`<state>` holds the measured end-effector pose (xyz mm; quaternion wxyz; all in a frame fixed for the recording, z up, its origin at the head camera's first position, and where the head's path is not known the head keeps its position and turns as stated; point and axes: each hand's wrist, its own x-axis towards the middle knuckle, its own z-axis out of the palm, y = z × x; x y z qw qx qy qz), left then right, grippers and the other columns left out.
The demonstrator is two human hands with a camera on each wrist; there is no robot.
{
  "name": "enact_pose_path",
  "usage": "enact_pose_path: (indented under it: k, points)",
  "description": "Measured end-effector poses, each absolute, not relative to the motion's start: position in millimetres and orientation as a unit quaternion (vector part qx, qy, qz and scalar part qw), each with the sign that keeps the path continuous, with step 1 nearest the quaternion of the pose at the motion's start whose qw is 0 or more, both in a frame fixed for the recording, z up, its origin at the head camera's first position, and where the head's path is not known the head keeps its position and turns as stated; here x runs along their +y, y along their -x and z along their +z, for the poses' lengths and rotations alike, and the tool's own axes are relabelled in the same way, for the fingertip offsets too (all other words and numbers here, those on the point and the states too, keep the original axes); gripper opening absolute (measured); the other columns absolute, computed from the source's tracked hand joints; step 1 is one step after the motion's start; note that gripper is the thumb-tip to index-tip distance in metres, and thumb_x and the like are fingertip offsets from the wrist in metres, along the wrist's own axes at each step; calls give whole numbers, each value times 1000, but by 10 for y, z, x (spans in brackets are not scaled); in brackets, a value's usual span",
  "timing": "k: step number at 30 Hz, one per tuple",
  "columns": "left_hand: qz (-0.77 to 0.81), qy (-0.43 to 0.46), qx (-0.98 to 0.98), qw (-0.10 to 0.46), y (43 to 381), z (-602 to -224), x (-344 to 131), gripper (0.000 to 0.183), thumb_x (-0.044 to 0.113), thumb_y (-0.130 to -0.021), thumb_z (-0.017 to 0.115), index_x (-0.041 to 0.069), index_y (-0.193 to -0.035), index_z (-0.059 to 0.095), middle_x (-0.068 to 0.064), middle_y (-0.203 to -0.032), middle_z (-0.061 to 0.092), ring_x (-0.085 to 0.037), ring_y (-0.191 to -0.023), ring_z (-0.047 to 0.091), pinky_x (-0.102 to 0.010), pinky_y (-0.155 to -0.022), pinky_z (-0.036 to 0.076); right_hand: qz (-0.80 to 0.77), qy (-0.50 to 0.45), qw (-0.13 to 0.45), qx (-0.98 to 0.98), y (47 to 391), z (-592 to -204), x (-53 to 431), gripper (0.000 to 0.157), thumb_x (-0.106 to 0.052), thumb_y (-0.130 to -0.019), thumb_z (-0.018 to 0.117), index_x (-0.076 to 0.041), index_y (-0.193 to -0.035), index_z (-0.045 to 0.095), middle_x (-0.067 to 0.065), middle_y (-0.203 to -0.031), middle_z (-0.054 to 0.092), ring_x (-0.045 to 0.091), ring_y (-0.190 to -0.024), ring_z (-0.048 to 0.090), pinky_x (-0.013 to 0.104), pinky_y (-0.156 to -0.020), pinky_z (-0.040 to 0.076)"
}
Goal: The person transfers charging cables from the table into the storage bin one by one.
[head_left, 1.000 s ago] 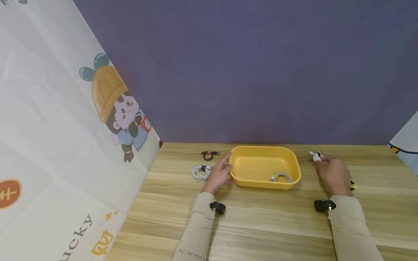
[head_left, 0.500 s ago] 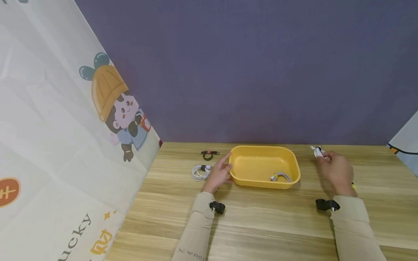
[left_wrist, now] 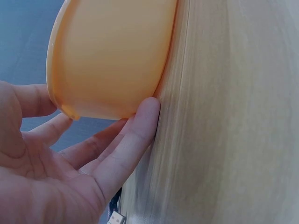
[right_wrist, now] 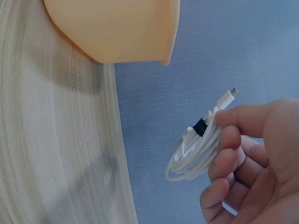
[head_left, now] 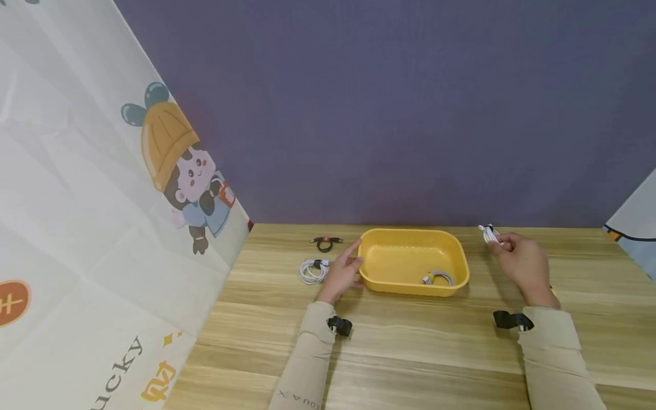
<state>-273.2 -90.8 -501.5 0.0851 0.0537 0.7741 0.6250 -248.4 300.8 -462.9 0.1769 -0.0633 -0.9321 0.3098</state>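
Note:
In my right hand is a white coiled USB cable with a black tie, pinched between thumb and fingers. It hangs off the table, right of the yellow bin. My left hand touches the bin's left end, its fingers fairly straight against the outer wall and rim, as the left wrist view shows. Inside the bin, near its front right corner, lies a pale coiled cable with a yellow tie. Left of the bin lie a black cable with a red tie and another white coiled cable.
Something yellow shows on the table behind my right wrist, mostly hidden. The wooden table ends at a dark blue-grey wall panel. A printed white sheet stands at the left.
My right hand has lifted the white cable from the table and moved it slightly left, toward the bin. The left hand and the bin stay in place.

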Motion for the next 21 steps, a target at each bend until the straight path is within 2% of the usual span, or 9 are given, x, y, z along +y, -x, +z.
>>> enact_pose_path:
  k: [13,21]
  points:
    - [623,-55,776,82,2741,-5008,-903,52,22,-106,54,36,-155,43,-20,-126,67,-28,-102,69,-39,-68,68,309,26,192,-931,2443,-4527,2909,31,-26,-99,65,3,-109,71,8,-75,65,13,-58,46,26,-53,34]
    - [622,-52,777,85,2733,-5015,-907,53,22,-106,54,39,-155,42,-20,-126,66,-23,-97,68,-38,-67,67,307,20,187,-933,2428,-4493,2861,32,-27,-98,66,3,-108,71,8,-76,65,12,-57,45,25,-52,34]
